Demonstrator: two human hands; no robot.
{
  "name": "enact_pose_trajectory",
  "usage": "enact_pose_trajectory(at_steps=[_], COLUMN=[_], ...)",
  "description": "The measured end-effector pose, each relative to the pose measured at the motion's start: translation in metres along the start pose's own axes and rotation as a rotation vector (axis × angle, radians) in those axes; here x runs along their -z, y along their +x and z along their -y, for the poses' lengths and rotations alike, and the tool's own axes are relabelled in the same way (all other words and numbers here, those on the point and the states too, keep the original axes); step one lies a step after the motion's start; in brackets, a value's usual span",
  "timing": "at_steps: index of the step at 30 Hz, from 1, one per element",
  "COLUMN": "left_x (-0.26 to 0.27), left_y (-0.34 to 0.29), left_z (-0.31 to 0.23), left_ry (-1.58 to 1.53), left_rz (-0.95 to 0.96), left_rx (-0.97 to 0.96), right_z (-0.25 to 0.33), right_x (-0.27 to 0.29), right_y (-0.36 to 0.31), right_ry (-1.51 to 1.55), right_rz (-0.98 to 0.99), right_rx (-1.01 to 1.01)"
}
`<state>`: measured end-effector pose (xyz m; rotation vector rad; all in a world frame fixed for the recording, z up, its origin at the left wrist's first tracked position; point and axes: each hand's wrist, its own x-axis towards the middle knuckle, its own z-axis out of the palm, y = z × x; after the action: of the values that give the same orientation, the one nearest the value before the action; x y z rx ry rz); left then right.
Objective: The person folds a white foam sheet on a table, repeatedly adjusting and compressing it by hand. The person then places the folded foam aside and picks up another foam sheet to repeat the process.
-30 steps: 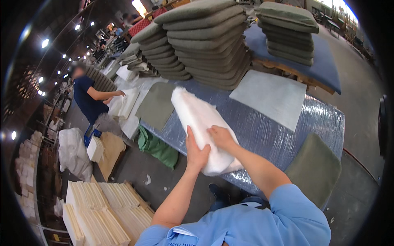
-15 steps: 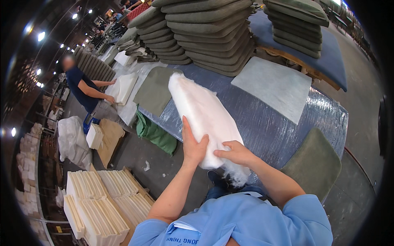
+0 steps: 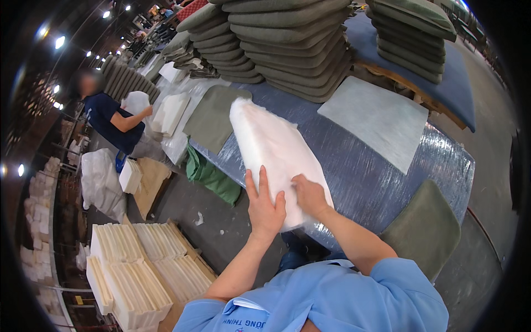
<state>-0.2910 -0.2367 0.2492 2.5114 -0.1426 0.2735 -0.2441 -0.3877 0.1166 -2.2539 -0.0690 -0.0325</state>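
Observation:
A white foam cushion wrapped in fluffy batting (image 3: 279,146) lies slantwise in front of me, its near end at the edge of the plastic-covered blue table (image 3: 354,180). My left hand (image 3: 265,207) rests on the cushion's near left side, fingers spread and thumb apart. My right hand (image 3: 311,196) presses on top of the near part with its fingers curled in, slightly smeared by motion. It seems to pinch the batting, though the fingertips are partly hidden. Past the far end lies a flat olive-green cover (image 3: 212,113).
Tall stacks of olive cushions (image 3: 290,41) stand at the back. A pale sheet (image 3: 376,119) and an olive pad (image 3: 426,229) lie to the right. White foam slabs (image 3: 133,276) are piled at lower left. At far left a co-worker (image 3: 113,119) holds a white piece.
My right hand has moved up onto the cushion and its fingers have curled. The loose tuft at the near end no longer hangs down. My left fingers have spread. The co-worker has lifted a white piece.

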Motion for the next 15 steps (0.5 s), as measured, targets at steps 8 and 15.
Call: enact_pose_trajectory(at_steps=[8,15], left_x=[0.006,0.005], left_y=[-0.01,-0.01], left_z=[0.029,0.018], left_ry=[0.018,0.011], left_rz=[-0.023,-0.013], left_rx=[0.078,0.089], right_z=[-0.07,0.076], right_x=[0.016,0.025], right_y=[0.007,0.004], right_ry=[0.188,0.327], right_rz=[-0.034,0.208], right_rx=[0.008,0.161])
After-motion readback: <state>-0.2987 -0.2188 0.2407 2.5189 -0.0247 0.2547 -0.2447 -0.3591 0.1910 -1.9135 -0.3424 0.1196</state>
